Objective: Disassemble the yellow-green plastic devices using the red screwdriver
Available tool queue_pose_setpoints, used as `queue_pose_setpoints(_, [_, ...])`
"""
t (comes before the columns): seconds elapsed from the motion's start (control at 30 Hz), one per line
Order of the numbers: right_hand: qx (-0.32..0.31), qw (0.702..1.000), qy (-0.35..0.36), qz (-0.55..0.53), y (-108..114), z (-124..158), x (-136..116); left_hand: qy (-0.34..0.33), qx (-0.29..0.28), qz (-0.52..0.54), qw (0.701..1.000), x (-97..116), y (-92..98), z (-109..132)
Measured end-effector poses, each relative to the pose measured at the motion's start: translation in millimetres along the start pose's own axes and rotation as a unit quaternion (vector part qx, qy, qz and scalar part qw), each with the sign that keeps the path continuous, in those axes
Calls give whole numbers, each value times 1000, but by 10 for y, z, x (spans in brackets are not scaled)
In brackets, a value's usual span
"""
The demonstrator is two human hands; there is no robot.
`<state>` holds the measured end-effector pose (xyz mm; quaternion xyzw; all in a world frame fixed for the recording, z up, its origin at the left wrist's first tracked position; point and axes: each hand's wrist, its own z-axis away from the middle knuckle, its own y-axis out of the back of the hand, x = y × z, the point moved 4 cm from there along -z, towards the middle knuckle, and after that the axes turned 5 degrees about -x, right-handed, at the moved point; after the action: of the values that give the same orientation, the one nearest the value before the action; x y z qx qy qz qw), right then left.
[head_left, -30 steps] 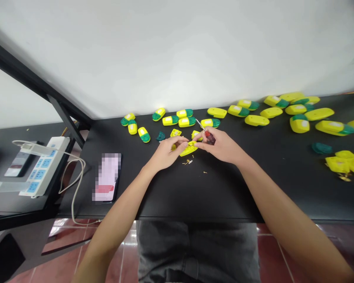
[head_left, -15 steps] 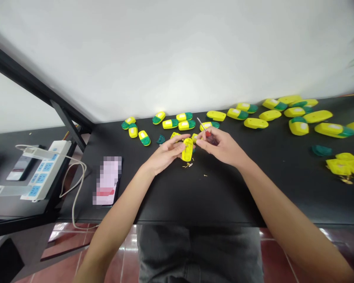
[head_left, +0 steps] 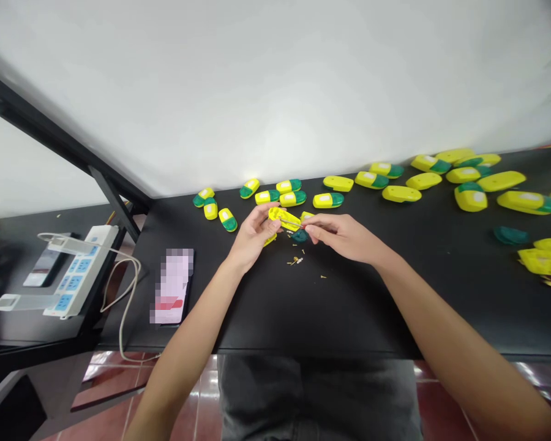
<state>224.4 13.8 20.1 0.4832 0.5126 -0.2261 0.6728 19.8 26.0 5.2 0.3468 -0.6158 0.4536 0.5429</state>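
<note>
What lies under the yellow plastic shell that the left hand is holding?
A teal-green plastic piece lies on the black table below the end of the yellow shell. A small yellow piece shows under the left hand; the fingers cover whatever else is there.

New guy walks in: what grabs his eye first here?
The bright yellow-and-green plastic casings scattered along the far side of the black table stand out first. Near the middle, the left hand grips a yellow casing piece, and the right hand holds a thin metal shaft to it. At far left sits a white power strip.
</note>
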Motion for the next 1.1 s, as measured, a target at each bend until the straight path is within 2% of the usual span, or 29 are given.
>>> queue_pose_setpoints(0.57, [25,997,8,-68,-59,-14,-52,-37,33,17,999,8,22,-19])
queue_pose_setpoints(0.83, [38,995,-1,-89,-26,-1,-68,-21,26,37,999,8,-15,-18])
queue_pose_setpoints(0.97, [39,996,-2,-79,34,6,-57,-9,-14,-82,997,54,9,-1])
queue_pose_setpoints(1.03, [44,996,-7,-74,67,12,-47,-17,-29,-194,980,86,30,9])
queue_pose_setpoints(1.1, [47,997,-13,-66,94,18,-35,-22,-41,-306,951,106,42,16])
